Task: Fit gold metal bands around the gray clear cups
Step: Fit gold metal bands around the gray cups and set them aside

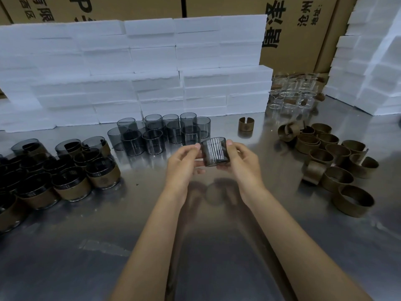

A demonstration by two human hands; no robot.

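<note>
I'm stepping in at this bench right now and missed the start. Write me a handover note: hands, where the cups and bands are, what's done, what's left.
Hands: left hand and right hand together hold one bare gray cup above the steel table; no band on it yet.
Bare gray cups: clustered at the centre back, in front of the white foam blocks.
Loose gold bands: pile at right; one single band stands apart nearer the middle.
Done: banded cups grouped at left.
Left: band the held cup, then the bare cluster.
Clear glasses at the back right sit without bands.
</note>
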